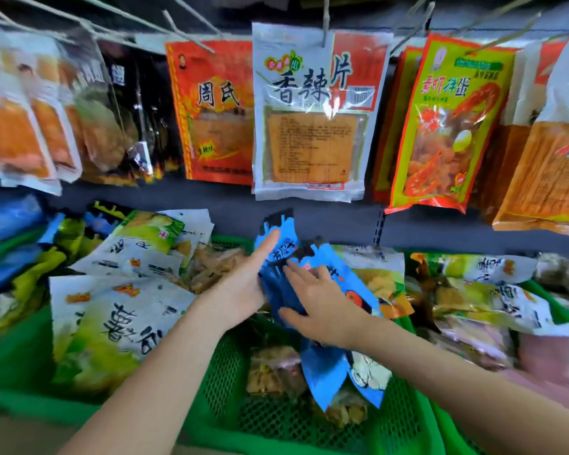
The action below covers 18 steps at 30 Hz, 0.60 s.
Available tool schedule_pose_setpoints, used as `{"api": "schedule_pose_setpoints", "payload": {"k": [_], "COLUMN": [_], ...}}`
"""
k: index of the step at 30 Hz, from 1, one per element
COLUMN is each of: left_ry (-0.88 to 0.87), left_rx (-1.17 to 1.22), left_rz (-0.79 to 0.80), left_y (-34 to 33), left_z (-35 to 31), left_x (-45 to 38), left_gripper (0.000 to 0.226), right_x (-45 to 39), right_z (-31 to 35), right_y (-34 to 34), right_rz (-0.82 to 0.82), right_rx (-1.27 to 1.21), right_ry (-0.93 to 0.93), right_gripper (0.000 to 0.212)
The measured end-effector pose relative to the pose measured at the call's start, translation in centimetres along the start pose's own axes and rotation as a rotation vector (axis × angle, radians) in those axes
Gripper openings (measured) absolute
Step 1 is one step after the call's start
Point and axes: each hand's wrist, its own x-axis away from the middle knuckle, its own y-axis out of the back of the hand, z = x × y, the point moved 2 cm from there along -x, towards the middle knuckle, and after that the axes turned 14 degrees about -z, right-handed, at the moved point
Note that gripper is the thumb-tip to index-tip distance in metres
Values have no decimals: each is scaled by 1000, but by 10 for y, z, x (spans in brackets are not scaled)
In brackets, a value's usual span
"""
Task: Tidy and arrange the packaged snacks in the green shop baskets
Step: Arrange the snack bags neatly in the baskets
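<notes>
Sandwiching blue packs [278,257] between flat, spread left hand [243,277] and right hand [322,307]. Long axis upright, leaning back-left, over middle basket [224,389]. Both equally near.

The snack packets [309,113] are shiny, smooth plastic that crinkles. The green baskets [230,372] are hard plastic with a bumpy net wall. The hooks [191,14] look like thin metal.

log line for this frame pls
left hand flat against blue packets | right hand flat on them | over middle green basket
</notes>
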Motion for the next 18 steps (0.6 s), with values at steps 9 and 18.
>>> {"api": "schedule_pose_setpoints", "payload": {"k": [9, 18], "left_ry": [-121, -302], "left_rx": [-75, -150], "left_rz": [-369, -216], "left_y": [34, 101], "left_z": [0, -101], "left_x": [-13, 26], "left_gripper": [18, 14], "right_x": [-3, -42], "right_z": [-79, 8], "right_y": [28, 21], "right_rz": [-205, -42], "right_rx": [-445, -1272], "right_ry": [-464, -265], "right_gripper": [61, 92]}}
